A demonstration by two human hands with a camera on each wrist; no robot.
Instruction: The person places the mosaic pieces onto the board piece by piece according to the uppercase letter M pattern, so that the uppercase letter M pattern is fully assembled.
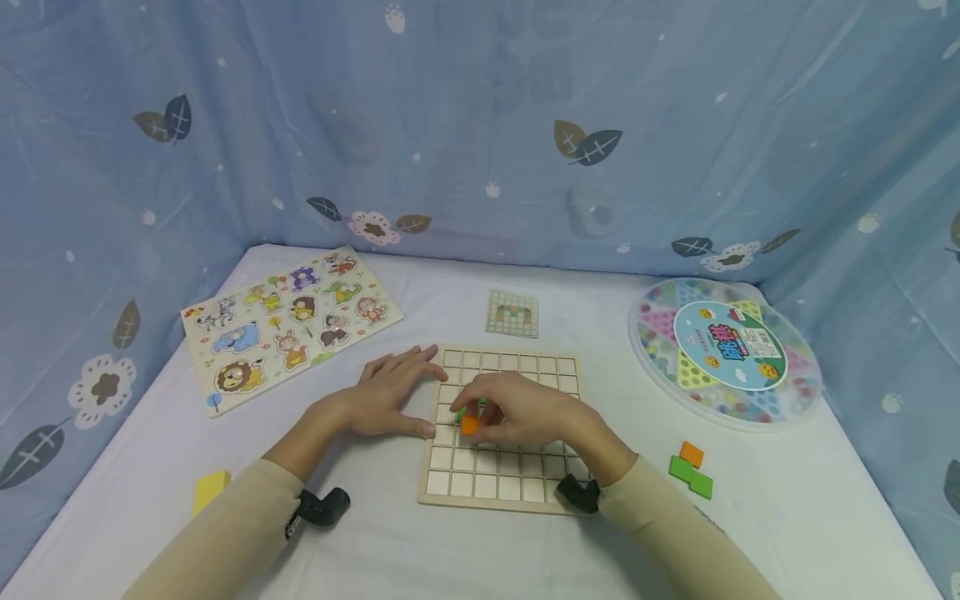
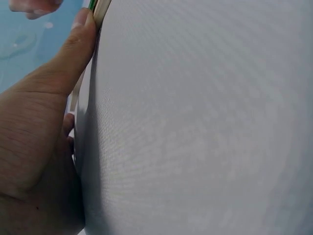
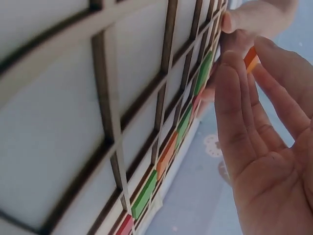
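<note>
A wooden grid board (image 1: 498,503) lies flat at the middle of the table. My right hand (image 1: 519,408) is over its left half, pinching a small orange square tile (image 1: 470,426) between thumb and fingers; the right wrist view shows that orange tile (image 3: 251,59) held apart from the grid. Green tiles (image 3: 144,195), an orange one (image 3: 167,155) and red ones (image 3: 125,226) sit in grid cells, mostly hidden by my hand in the head view. My left hand (image 1: 386,396) rests at the board's left edge with fingers spread, its thumb (image 2: 78,36) touching the rim.
A small pattern card (image 1: 513,314) lies beyond the board. Loose green tiles (image 1: 691,477) and an orange tile (image 1: 692,454) are to the right, below a round game box (image 1: 727,346). An animal puzzle (image 1: 292,329) lies back left, a yellow block (image 1: 211,490) near my left sleeve.
</note>
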